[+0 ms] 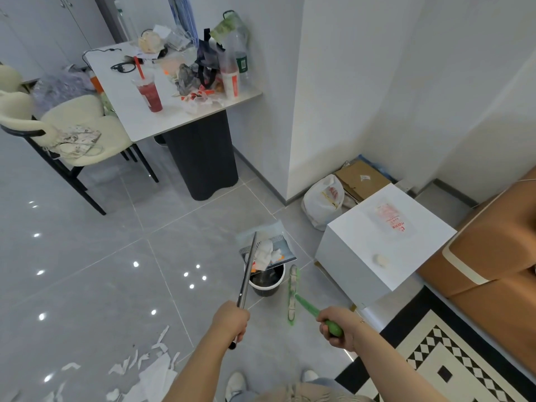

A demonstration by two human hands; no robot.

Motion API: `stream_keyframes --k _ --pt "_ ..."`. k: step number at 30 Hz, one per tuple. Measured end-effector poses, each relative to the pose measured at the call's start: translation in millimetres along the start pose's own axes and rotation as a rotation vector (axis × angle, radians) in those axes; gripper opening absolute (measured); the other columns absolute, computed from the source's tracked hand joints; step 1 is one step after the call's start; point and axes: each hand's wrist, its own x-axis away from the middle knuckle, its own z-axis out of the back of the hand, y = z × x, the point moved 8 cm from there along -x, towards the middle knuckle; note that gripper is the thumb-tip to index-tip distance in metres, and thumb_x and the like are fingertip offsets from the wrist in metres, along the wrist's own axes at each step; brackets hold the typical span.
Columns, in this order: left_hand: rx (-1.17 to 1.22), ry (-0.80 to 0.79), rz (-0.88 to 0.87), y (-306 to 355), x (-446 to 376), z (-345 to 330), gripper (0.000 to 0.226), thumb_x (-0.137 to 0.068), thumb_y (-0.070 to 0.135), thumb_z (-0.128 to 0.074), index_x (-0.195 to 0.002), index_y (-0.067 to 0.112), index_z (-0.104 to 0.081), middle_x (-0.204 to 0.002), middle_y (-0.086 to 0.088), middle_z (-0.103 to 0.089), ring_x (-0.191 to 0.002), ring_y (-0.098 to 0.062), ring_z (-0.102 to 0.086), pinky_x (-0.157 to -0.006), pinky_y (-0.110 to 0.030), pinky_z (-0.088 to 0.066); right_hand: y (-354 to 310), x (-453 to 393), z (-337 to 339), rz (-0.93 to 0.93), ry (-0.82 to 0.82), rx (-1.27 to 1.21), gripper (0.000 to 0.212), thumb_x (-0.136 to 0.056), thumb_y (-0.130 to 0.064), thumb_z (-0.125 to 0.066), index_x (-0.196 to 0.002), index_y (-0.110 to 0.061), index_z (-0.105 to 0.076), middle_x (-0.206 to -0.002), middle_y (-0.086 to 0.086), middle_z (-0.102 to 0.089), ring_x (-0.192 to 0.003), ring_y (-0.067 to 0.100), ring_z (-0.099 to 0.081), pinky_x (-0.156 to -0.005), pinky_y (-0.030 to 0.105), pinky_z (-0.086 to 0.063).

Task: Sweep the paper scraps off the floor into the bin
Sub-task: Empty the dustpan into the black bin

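My left hand (232, 320) grips the metal handle of a dustpan (285, 250), which is tilted over a small dark bin (266, 287) with crumpled white paper scraps (265, 253) sliding from it. My right hand (336, 324) holds the green handle of a small broom (293, 294), whose brush head hangs just right of the bin. More torn white paper scraps (150, 369) lie on the grey tile floor at the lower left, near my feet.
A white box (385, 245) stands right of the bin, with a plastic bag (323, 201) and cardboard (362, 177) behind it. A cluttered table (124, 105) and a cream chair (84, 134) are at the back left. A brown sofa (499, 250) and patterned rug (452, 361) lie right.
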Motion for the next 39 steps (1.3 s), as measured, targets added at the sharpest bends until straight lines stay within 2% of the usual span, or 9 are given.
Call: stream_keyframes --k 2,4,9,15,20,27,35,39 --pt "-0.011 0.006 -0.018 1 1 -1 0.012 -0.09 0.002 -0.041 -0.079 0.007 -0.043 -0.054 -0.004 -0.042 -0.036 -0.014 -0.039 -0.034 -0.018 -0.031 0 1 1 0.006 0.0 0.003 0.026 -0.089 -0.002 -0.048 -0.115 0.0 -0.049 -0.055 0.007 -0.049 -0.033 0.009 -0.043 -0.031 0.014 -0.027" --pt "-0.031 0.007 -0.016 0 0 -3 0.01 -0.09 0.002 -0.04 -0.083 0.008 -0.044 -0.057 -0.004 -0.042 -0.041 -0.014 -0.038 -0.037 -0.02 -0.033 2 1 3 0.006 -0.002 0.01 0.026 -0.089 -0.002 -0.049 -0.114 0.0 -0.049 -0.055 0.007 -0.049 -0.034 0.009 -0.043 -0.031 0.014 -0.028" --pt "-0.062 0.0 0.041 -16 -4 -8 0.02 -0.09 0.002 -0.041 -0.072 0.008 -0.041 -0.055 -0.005 -0.043 -0.038 -0.015 -0.04 -0.037 -0.02 -0.033 9 0 6 -0.005 -0.001 0.027 0.021 -0.088 -0.002 -0.05 -0.109 -0.001 -0.049 -0.056 0.007 -0.05 -0.035 0.01 -0.044 -0.031 0.015 -0.028" --pt "0.025 0.003 0.041 -34 -8 -6 0.014 -0.085 0.0 -0.045 -0.072 0.004 -0.047 -0.052 -0.007 -0.043 -0.039 -0.019 -0.041 -0.041 -0.021 -0.033 12 -2 6 -0.019 -0.008 0.034 0.008 -0.088 -0.001 -0.049 -0.095 -0.004 -0.048 -0.055 0.007 -0.049 -0.029 0.009 -0.043 -0.03 0.013 -0.026" --pt "0.067 0.015 -0.032 -29 2 -9 0.011 -0.083 0.0 -0.044 -0.074 0.007 -0.045 -0.053 -0.005 -0.041 -0.039 -0.016 -0.037 -0.034 -0.014 -0.029 6 -2 7 -0.015 0.006 0.014 0.016 -0.087 0.0 -0.051 -0.102 -0.003 -0.048 -0.057 0.008 -0.049 -0.026 0.009 -0.045 -0.03 0.011 -0.027" --pt "0.144 0.064 -0.119 -22 4 -4 0.008 -0.084 -0.002 -0.043 -0.081 0.006 -0.045 -0.057 -0.007 -0.042 -0.041 -0.015 -0.035 -0.036 -0.017 -0.03 0 1 9 0.014 0.009 0.054 0.005 -0.088 0.0 -0.05 -0.087 -0.005 -0.047 -0.055 0.009 -0.05 -0.03 0.009 -0.044 -0.031 0.012 -0.028" --pt "0.089 0.097 -0.101 -15 7 -3 0.014 -0.085 0.0 -0.043 -0.072 0.007 -0.044 -0.056 -0.006 -0.044 -0.041 -0.015 -0.04 -0.033 -0.016 -0.032 0 2 11 0.012 -0.01 0.057 0.005 -0.088 -0.001 -0.05 -0.093 -0.002 -0.05 -0.055 0.008 -0.051 -0.029 0.009 -0.046 -0.031 0.013 -0.03" --pt "0.238 0.069 -0.051 -13 7 -11 0.016 -0.083 -0.001 -0.046 -0.068 0.005 -0.047 -0.051 -0.007 -0.043 -0.039 -0.018 -0.039 -0.039 -0.019 -0.034 -2 0 15 0.02 -0.008 0.052 0.008 -0.088 -0.001 -0.05 -0.095 -0.002 -0.05 -0.055 0.009 -0.051 -0.029 0.009 -0.045 -0.03 0.013 -0.029"
